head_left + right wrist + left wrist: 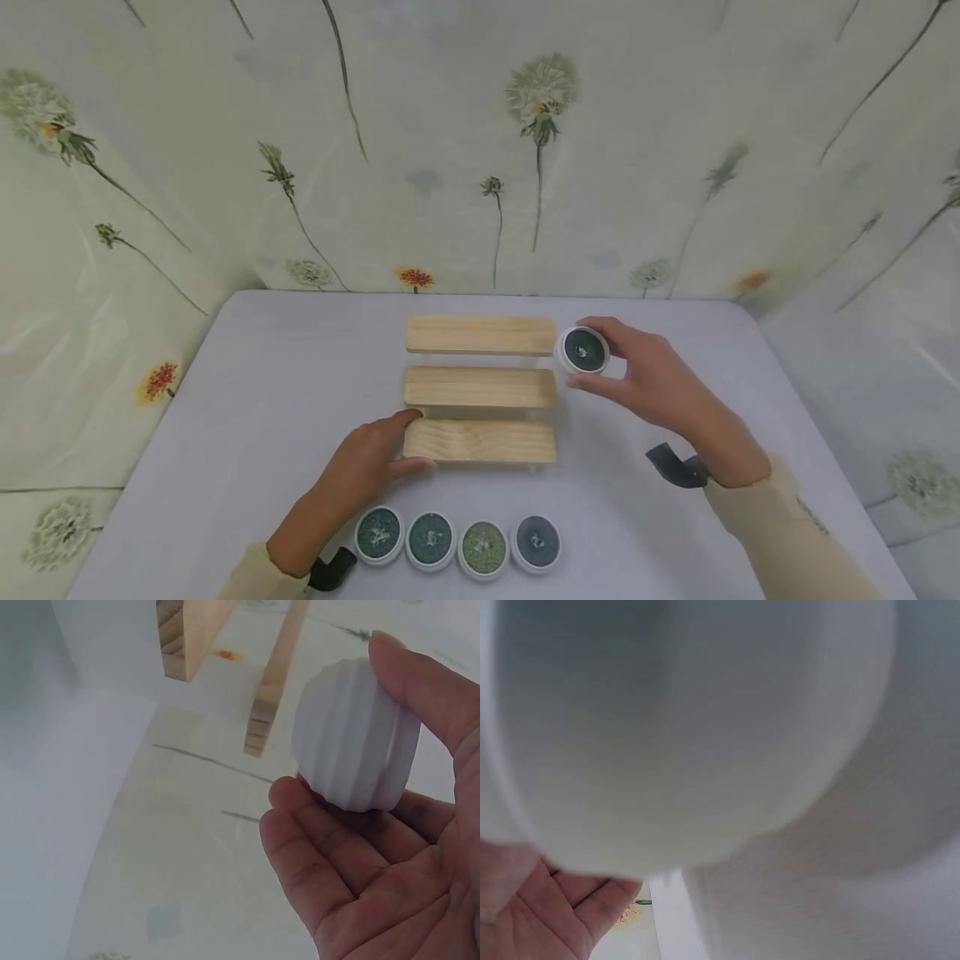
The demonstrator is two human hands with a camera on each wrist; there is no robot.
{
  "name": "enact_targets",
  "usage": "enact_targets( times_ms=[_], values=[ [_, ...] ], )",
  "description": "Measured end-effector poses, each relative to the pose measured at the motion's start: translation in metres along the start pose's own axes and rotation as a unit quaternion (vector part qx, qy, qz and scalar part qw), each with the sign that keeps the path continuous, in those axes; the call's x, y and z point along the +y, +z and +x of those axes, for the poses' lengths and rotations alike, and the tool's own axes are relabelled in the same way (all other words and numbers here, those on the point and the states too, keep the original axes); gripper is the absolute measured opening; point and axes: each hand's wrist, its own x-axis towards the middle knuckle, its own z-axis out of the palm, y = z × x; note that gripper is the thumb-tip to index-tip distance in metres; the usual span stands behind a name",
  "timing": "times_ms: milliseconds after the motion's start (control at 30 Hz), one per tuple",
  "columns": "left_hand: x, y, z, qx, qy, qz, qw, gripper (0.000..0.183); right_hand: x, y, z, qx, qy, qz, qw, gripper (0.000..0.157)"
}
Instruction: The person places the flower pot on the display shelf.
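Note:
Three pale wooden boards [480, 387] lie one behind another, like a small tiered stand. At the left end of the front board [480, 440], my left hand [367, 458] pinches it, thumb at the front edge and fingers behind. Beside the right ends of the rear boards, my right hand [656, 375] holds a small white pot [352, 739] with ribbed sides between thumb and fingers. The pot's dark green top [585, 349] faces the head camera. In the left wrist view a blurred white pot [690, 750] hides most of the left hand [547, 915] and the board.
Several similar white pots stand in a row at the front, near the left wrist: two dark green ones [378, 534], a lighter green one [483, 550] and a grey-blue one [537, 543]. The white table [300, 358] meets a flower-patterned sheet [450, 167] behind.

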Motion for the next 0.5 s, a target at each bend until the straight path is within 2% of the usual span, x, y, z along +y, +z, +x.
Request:
enact_targets(
  times_ms=[267, 500],
  values=[
    [0.000, 0.000, 0.002, -0.007, -0.006, 0.006, 0.9999, 0.071, 0.000, -0.001, 0.020, 0.003, 0.006, 0.018, 1.000, 0.066],
    [0.001, 0.000, 0.001, -0.004, -0.003, -0.001, 1.0000, 0.070, -0.004, 0.002, 0.035, -0.021, 0.029, -0.016, 0.999, 0.075]
  ],
)
